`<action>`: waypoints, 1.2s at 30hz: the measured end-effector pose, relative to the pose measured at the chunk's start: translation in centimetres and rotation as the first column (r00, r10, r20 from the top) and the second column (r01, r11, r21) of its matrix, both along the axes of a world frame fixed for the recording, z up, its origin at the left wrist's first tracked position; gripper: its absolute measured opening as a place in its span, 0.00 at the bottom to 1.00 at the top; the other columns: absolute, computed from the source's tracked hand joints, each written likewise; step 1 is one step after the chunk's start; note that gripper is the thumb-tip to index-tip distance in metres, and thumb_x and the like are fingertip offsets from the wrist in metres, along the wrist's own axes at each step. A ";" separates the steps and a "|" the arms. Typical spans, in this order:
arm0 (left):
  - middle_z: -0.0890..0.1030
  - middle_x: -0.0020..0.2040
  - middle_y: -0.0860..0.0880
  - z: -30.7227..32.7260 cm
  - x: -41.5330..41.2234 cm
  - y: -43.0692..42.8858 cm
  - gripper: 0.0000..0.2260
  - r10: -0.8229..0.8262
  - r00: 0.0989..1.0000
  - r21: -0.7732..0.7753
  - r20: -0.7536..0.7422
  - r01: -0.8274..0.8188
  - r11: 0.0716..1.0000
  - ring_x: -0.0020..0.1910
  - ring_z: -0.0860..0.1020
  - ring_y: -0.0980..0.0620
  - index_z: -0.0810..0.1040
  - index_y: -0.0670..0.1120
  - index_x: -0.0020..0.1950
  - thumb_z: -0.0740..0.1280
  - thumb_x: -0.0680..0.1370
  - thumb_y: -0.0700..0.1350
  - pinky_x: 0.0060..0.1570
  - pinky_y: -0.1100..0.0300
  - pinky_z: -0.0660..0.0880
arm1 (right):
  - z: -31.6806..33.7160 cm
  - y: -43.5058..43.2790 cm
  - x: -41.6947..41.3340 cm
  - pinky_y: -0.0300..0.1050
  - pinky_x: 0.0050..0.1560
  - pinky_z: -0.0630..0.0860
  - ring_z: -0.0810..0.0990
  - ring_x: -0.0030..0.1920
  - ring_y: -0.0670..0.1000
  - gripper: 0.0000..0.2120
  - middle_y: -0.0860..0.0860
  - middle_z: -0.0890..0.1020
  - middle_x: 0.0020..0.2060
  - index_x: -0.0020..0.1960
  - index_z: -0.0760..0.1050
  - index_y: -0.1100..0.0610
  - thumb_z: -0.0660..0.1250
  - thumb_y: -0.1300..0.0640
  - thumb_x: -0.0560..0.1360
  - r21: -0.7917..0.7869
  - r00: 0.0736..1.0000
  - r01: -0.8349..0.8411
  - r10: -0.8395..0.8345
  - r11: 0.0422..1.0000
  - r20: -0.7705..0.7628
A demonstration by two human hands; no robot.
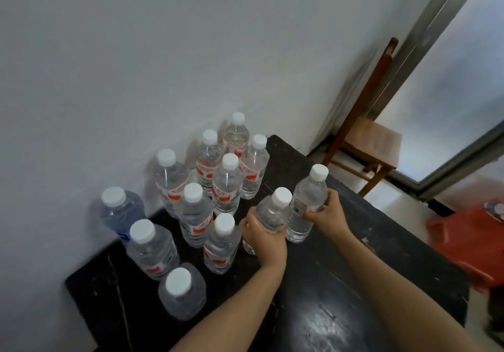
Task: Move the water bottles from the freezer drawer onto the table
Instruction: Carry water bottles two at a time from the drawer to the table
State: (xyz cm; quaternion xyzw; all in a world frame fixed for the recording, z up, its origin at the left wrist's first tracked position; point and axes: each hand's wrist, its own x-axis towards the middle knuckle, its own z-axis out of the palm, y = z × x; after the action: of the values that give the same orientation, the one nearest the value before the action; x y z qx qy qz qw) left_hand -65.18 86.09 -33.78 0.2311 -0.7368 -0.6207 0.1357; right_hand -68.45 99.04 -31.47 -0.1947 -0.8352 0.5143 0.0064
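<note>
Two water bottles gripped in the hands over the dark surface [327, 283].
The left hand [263, 238] is curled round a tilted bottle [272, 212]; the right hand [326, 212] is wrapped round the label of a second bottle [306, 201] just beside it. Ten more bottles [226, 185] are stood clustered at the left, by the wall [136, 65]. A wooden chair [373, 138] is seen far right, a red stool [469, 242] nearer.

Clear bottles [226, 188] with white caps [230, 160] and red labels [174, 196], black table [341, 283].
</note>
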 end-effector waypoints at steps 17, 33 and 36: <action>0.74 0.59 0.39 -0.9 -2.4 -1.3 0.32 0.132 0.989 -0.020 -0.068 -0.134 0.991 0.60 0.72 0.47 0.67 0.37 0.62 0.77 0.63 0.36 0.57 0.71 0.63 | -3.3 -3.7 -4.3 0.41 0.53 0.71 0.72 0.61 0.49 0.39 0.47 0.72 0.61 0.67 0.58 0.46 0.76 0.62 0.64 -0.054 0.985 -0.170 0.171 0.984 0.025; 0.70 0.65 0.37 7.4 2.6 -2.4 0.31 -0.307 0.895 -0.355 -0.323 0.186 0.916 0.67 0.67 0.40 0.65 0.36 0.67 0.74 0.68 0.37 0.67 0.46 0.64 | 2.3 -0.2 6.9 0.53 0.66 0.68 0.65 0.69 0.54 0.43 0.55 0.65 0.71 0.74 0.52 0.48 0.74 0.59 0.67 0.173 0.998 -0.054 0.050 0.983 0.026; 0.71 0.64 0.42 8.4 4.7 -3.0 0.26 -0.440 0.870 -0.310 -0.223 0.364 0.878 0.65 0.68 0.45 0.67 0.41 0.66 0.72 0.70 0.38 0.65 0.55 0.64 | 4.6 0.0 10.4 0.50 0.64 0.69 0.67 0.68 0.52 0.37 0.53 0.67 0.69 0.72 0.58 0.49 0.73 0.57 0.69 0.235 0.997 -0.060 0.067 0.970 -0.024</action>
State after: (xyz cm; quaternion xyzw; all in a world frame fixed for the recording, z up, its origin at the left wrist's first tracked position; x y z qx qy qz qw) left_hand -60.48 83.10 -25.35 -0.0405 -0.8156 -0.5608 0.1365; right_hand -58.06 99.05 -26.88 -0.1575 -0.8956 0.4153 0.0260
